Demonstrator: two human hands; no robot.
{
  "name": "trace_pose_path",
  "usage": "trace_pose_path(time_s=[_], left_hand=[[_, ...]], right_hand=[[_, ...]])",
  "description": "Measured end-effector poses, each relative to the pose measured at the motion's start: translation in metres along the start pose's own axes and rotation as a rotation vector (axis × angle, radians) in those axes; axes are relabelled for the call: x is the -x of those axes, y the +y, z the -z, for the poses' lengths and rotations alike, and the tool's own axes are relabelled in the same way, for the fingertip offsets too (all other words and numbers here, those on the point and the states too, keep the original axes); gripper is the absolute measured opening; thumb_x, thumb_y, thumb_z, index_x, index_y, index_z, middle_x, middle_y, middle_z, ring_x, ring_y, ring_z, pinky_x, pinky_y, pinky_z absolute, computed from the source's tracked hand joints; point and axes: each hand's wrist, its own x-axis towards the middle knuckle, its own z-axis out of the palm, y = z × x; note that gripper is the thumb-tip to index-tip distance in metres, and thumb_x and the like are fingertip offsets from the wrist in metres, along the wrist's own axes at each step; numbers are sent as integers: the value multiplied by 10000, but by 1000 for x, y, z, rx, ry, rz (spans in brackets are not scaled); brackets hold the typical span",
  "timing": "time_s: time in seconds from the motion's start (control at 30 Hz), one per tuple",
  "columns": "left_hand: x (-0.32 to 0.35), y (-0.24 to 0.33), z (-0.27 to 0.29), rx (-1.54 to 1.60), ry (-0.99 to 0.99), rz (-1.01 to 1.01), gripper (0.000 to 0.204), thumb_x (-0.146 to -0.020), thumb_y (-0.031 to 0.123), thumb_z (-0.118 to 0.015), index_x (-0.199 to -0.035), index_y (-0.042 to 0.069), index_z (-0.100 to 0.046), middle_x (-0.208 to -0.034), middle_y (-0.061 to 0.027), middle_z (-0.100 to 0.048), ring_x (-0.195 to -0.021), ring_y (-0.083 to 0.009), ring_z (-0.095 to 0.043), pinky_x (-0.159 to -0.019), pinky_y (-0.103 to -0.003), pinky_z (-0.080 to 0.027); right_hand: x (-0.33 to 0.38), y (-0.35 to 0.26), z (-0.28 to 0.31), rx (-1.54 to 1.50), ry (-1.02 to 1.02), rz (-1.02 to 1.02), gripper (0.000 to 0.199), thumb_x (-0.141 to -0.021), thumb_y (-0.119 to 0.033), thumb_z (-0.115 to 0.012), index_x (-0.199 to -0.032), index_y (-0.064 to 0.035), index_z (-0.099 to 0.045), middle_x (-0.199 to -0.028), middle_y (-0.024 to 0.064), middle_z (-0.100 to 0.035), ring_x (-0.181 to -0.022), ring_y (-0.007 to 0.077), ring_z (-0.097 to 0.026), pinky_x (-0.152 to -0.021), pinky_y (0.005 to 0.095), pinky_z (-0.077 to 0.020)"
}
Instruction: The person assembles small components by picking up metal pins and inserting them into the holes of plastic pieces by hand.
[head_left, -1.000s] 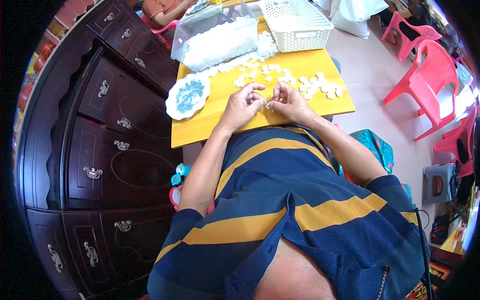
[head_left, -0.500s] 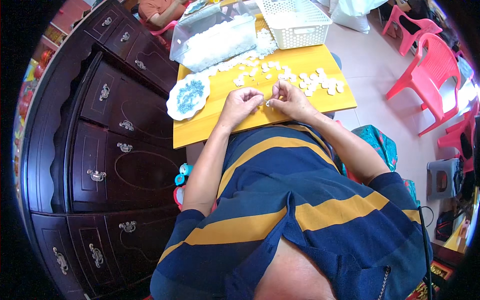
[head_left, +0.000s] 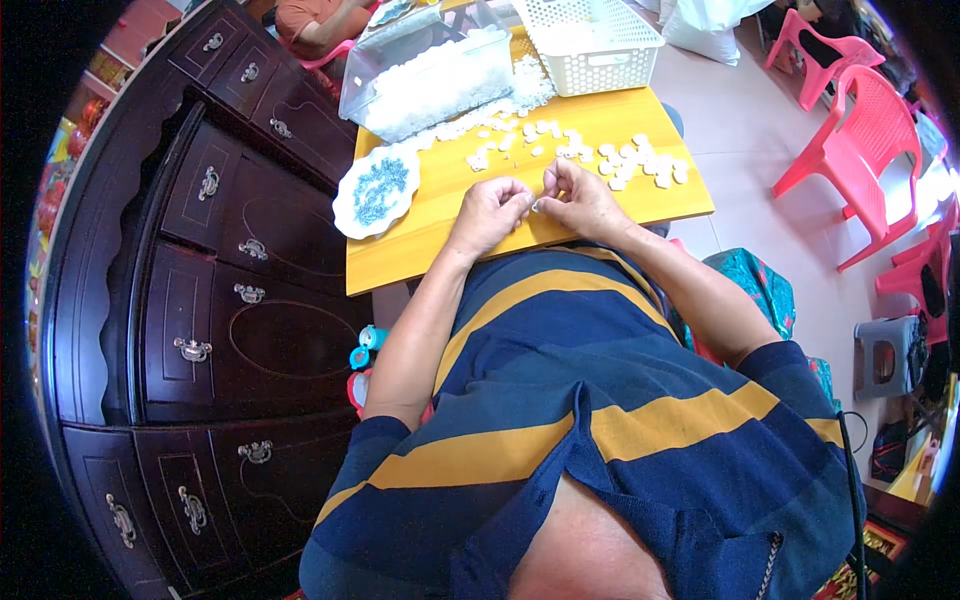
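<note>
Over the near part of the yellow table (head_left: 420, 250), my two hands meet with their fingertips almost touching. My right hand (head_left: 585, 203) is closed, pinching a small whitish piece (head_left: 536, 206) between thumb and forefinger. Beside it, my left hand (head_left: 490, 212) is also closed in a pinch; whatever its fingertips hold is too small to make out. Just beyond the hands lie many small white round pieces (head_left: 640, 160), scattered across the tabletop. To the left of my left hand sits a white scalloped plate (head_left: 345, 208) bearing small blue-green bits (head_left: 380, 192).
A clear plastic bin (head_left: 365, 85) heaped with white pieces stands at the far left of the table, next to a white perforated basket (head_left: 605, 75). A dark wooden cabinet (head_left: 270, 290) runs along the left. Pink plastic chairs (head_left: 860, 140) stand right. Another person's arm (head_left: 320, 30) shows beyond.
My left hand has shifted slightly to the right, its fingertips closer to the small piece in my right hand. The right hand has hardly moved.
</note>
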Motion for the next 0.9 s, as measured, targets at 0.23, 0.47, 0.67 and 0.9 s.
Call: trace_pose_path(time_s=[0.23, 0.47, 0.67, 0.9], left_hand=[[0, -2, -4, -114, 31, -47, 107, -941, 112, -639, -909, 18, -677, -729, 3, -646, -598, -58, -569, -561, -224, -476], [0, 2, 5, 36, -17, 10, 127, -949, 149, -651, -954, 29, -692, -763, -6, -658, -614, -55, -571, -570, -213, -481], [-12, 3, 37, 59, 205, 67, 191, -945, 194, -658, -1021, 26, -710, -799, -12, -667, -618, -58, -574, -565, -210, -469], [-54, -18, 67, -648, 417, -34, 197, -831, 250, -661, -887, 94, -768, -842, -116, -743, -766, -274, -717, -717, -383, -549]], right_hand=[[3, -8, -4, 136, 74, -17, 219, -802, -89, -728, -898, -62, -534, -726, 44, -599, -676, 135, -586, -644, 305, -505], [2, -10, -2, 52, 46, -20, 215, -820, -68, -718, -902, -58, -520, -742, 26, -594, -700, 111, -577, -662, 288, -497], [2, -9, -2, -75, 17, -26, 215, -841, -52, -713, -900, -62, -506, -761, 1, -571, -721, 85, -549, -673, 263, -482], [1, -9, 0, -60, 2, -46, 231, -834, -59, -728, -902, -63, -506, -771, 5, -571, -728, 84, -552, -678, 265, -484]])
